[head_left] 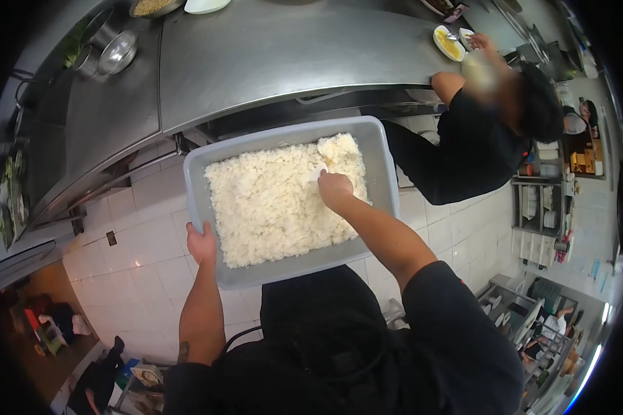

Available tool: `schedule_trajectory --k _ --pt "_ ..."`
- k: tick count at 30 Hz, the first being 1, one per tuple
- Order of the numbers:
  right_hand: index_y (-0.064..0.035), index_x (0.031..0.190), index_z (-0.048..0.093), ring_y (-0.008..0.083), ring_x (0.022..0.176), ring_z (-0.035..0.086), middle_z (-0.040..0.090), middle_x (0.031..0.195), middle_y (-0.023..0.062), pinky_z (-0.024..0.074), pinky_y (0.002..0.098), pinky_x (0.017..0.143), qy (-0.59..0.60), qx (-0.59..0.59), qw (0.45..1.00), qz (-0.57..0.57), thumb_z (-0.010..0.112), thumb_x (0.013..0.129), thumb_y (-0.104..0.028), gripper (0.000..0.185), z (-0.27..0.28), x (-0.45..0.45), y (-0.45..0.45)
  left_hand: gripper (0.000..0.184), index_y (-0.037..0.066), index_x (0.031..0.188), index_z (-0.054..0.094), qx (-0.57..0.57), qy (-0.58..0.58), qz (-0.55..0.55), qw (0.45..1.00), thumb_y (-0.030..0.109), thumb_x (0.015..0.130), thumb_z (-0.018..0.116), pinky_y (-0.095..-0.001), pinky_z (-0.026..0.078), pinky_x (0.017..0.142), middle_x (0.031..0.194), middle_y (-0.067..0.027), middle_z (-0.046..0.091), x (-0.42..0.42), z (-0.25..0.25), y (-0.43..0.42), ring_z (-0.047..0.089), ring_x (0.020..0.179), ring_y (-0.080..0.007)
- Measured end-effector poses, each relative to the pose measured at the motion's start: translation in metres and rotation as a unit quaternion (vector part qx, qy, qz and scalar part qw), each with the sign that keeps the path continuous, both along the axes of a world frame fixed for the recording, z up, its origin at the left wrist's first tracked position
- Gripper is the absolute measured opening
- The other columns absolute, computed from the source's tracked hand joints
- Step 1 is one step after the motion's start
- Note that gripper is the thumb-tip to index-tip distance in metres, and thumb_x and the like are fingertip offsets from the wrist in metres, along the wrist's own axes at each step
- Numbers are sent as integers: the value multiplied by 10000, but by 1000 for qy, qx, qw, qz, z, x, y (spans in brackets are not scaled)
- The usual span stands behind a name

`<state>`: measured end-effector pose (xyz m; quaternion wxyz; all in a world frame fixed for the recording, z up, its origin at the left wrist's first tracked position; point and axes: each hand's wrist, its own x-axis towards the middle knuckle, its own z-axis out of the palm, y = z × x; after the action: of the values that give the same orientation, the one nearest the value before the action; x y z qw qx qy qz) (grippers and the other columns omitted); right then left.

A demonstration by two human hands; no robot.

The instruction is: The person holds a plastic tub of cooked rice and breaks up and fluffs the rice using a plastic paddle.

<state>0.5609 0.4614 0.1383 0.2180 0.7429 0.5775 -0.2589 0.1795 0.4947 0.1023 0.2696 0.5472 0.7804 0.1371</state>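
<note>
A grey plastic tub (291,271) of white cooked rice (277,207) is held level in front of my body. My left hand (201,243) grips its left rim, thumb over the edge and fingers on the outer side. Over the right part of the rice, my right hand (335,189) is closed on a small white flat utensil (317,173), whose shape is mostly hidden by the fingers and rice. A raised clump of rice (338,146) lies just beyond that hand, near the tub's far right corner.
A steel counter (284,55) runs across the far side, with metal bowls (118,53) at left. A co-worker (477,131) in black leans at its right end near a white dish of yellow food (449,44). Shelving (536,207) stands right; tiled floor (145,242) lies below.
</note>
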Motion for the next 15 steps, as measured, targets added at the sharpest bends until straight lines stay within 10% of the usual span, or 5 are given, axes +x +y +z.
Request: schedule_trajectory --k 6,15 --pt "10 1307 529 403 1060 630 639 1121 258 517 448 903 193 66 959 -198 577 787 -119 538 -36 4 -49 417 -3 1121 541 5 8 0 1000 333 893 637 -514 504 841 1016 -259 686 -2 -7 0 649 961 -461" --pt "-33 1418 447 328 971 687 684 1056 182 556 444 808 40 -18 999 28 554 865 -81 565 102 31 -24 394 11 1117 547 -10 7 6 1000 322 890 630 -500 501 848 1007 -242 690 0 -1 -1 651 959 -442"
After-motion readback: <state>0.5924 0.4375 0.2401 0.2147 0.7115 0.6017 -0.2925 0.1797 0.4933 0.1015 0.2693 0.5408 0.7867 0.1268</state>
